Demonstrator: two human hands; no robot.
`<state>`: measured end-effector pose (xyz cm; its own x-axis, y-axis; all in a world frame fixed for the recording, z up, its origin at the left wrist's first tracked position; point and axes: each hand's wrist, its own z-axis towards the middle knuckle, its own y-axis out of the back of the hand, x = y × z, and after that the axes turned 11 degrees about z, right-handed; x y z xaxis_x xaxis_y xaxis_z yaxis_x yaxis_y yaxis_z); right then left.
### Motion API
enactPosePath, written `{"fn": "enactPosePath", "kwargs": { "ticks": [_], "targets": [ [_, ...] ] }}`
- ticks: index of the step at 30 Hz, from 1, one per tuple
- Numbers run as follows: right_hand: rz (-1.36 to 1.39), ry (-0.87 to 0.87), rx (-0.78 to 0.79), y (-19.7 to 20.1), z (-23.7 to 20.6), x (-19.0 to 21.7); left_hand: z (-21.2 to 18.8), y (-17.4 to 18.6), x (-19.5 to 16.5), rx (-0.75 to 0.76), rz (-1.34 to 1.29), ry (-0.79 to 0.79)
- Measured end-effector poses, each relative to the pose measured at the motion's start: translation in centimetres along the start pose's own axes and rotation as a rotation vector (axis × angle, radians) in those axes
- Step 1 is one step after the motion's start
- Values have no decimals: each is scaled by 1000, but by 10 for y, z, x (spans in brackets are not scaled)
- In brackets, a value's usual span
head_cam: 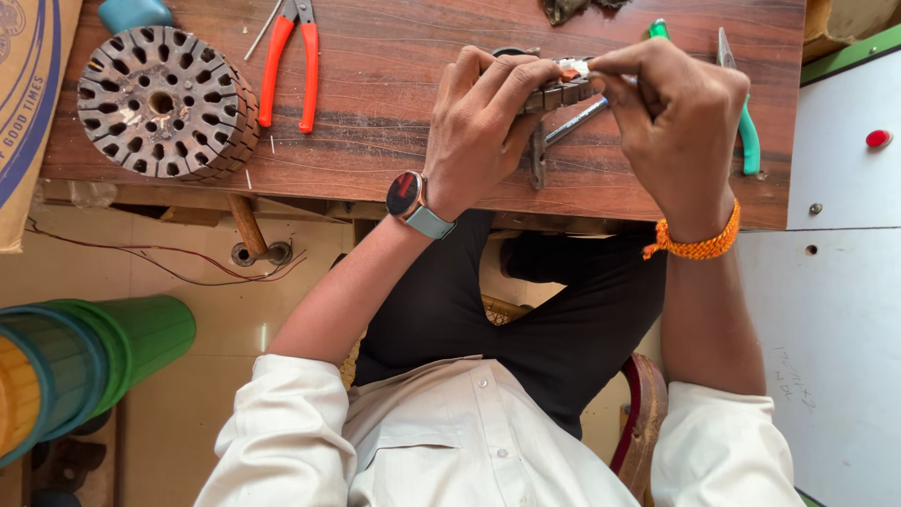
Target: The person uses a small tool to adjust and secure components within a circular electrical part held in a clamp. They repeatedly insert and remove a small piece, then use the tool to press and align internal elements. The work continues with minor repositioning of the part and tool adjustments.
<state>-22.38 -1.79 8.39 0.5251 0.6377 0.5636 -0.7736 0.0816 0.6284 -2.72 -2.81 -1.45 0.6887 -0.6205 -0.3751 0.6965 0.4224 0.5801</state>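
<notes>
Left hand [488,117] grips a small slotted core [560,92] above the tabletop [394,103]; right hand [671,113] pinches closed at its end; red pliers [289,61] lie well left.

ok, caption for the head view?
Both hands, left and right, pinch a small slotted metal part over a wooden bench.

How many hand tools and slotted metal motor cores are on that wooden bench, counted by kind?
Red-handled pliers: 1
Green-handled pliers: 1
Slotted metal cores: 2, a round one lying flat and a ring-shaped one held by the left hand and right hand
Total: 4
</notes>
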Motion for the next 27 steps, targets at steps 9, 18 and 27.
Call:
{"fn": "enactPosePath", "kwargs": {
  "ticks": [9,18,27],
  "targets": [
    [-115,173,143,-9,37,-30,-2,-2,1,4,33,-33],
    [-176,102,244,-27,55,-63,-3,-1,7,74,-163,91],
    [-140,190,149,-26,51,-55,25,-10,55,391,-1190,462]
  ]
}}
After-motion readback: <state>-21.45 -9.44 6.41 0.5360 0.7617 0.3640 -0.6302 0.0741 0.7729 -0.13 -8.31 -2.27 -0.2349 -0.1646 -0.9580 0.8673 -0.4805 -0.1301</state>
